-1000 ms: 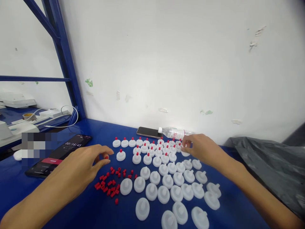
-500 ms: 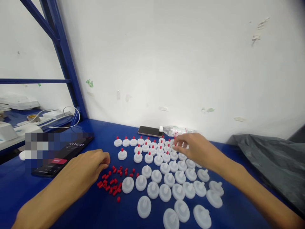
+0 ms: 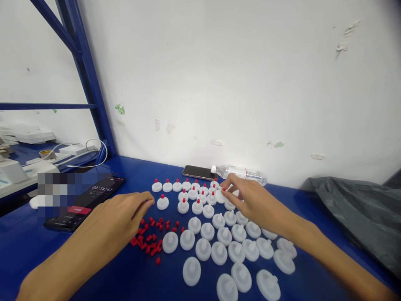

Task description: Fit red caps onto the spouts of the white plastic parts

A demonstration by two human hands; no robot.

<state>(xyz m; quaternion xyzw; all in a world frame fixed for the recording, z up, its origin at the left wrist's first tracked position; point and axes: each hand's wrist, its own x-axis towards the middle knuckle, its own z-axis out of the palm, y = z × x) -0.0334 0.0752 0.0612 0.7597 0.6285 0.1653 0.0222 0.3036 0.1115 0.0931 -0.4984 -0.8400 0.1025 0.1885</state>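
Observation:
Round white plastic caps with a central spout spread over the blue table point(image 3: 131, 271); a bare-spouted cap point(image 3: 219, 253) sits among those nearer me, and a red-tipped cap point(image 3: 162, 202) is among those farther back. My right hand point(image 3: 247, 198) reaches into the back rows, thumb and forefinger pinched at the red tip of a slightly blurred white cap point(image 3: 220, 195). My left hand point(image 3: 134, 209) hovers above the pile of small red tips point(image 3: 153, 238) with its fingers pressed together. Whatever may be between those fingers is hidden.
A phone point(image 3: 199, 172) and a clear plastic bottle point(image 3: 241, 172) lie by the wall. At left are a phone showing a timer point(image 3: 90, 200), a blue metal frame point(image 3: 90, 83) and white boxes with cables point(image 3: 40, 167). Dark plastic sheeting point(image 3: 354, 213) lies at right.
My right hand has shifted a little left, to a cap in the back rows. My left hand has moved slightly right and up, its fingers still together.

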